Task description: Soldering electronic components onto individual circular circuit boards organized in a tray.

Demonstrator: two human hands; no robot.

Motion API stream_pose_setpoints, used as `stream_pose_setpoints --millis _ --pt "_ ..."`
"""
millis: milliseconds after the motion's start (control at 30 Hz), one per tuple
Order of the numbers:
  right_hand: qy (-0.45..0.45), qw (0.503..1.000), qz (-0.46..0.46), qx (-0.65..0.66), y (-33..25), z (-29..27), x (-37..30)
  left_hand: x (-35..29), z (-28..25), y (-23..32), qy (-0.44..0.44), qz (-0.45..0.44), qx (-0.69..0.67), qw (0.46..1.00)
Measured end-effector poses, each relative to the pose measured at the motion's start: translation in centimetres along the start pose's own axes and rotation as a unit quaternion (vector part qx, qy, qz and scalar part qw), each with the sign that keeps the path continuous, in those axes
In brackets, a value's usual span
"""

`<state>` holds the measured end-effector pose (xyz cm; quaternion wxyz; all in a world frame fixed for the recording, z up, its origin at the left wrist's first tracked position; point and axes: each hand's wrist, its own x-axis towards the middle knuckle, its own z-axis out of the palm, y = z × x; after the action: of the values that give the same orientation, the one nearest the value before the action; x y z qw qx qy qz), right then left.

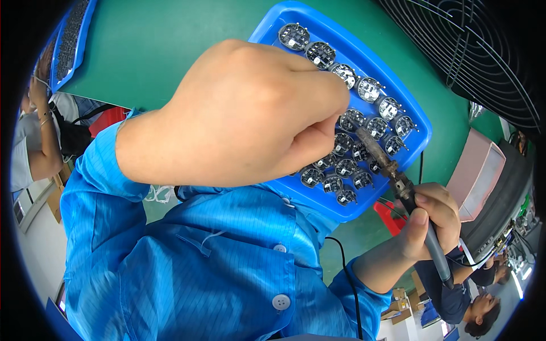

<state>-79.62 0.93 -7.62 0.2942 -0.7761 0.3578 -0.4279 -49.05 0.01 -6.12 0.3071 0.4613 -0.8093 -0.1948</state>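
Note:
My right hand [435, 219] grips a soldering iron [435, 250] by its grey handle, pointing it up and to the left. Its tip rests at or just over a small round circuit-board part [347, 123] in the blue tray [364, 54]. Several more of these round parts, dark with silvery spots and thin pins, stand in rows in the tray. My left hand [267, 108] is closed above the tray's left side, its back toward me, close to the iron's tip. Its fingertips are hidden, so whatever they pinch cannot be made out.
The tray stands on a green tabletop [153, 45]. A black wire-guarded fan [466, 45] is at the far right, above a pinkish box [475, 173]. Another blue tray [82, 45] of small dark pieces lies far left. A black cord [347, 267] hangs by my right arm. People sit at both sides.

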Motion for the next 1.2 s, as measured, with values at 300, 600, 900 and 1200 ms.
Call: stream_pose_setpoints --millis 300,600,900,1200 --pt "0.006 0.999 -0.010 -0.030 -1.3 0.1 0.4 -0.5 0.7 -0.5 0.013 0.026 -0.020 0.999" --pt "-0.020 0.997 -0.002 -0.077 -3.6 1.3 2.6 -0.6 1.0 -1.2 0.005 0.037 0.009 0.999" --pt "-0.047 0.992 0.008 -0.117 -5.2 0.8 2.9 -0.6 0.1 -0.4 0.032 -0.005 0.025 0.999" --pt "0.266 0.953 0.038 -0.144 -0.9 -3.4 -6.6 -0.5 1.4 -2.0 0.028 0.034 0.053 0.998"
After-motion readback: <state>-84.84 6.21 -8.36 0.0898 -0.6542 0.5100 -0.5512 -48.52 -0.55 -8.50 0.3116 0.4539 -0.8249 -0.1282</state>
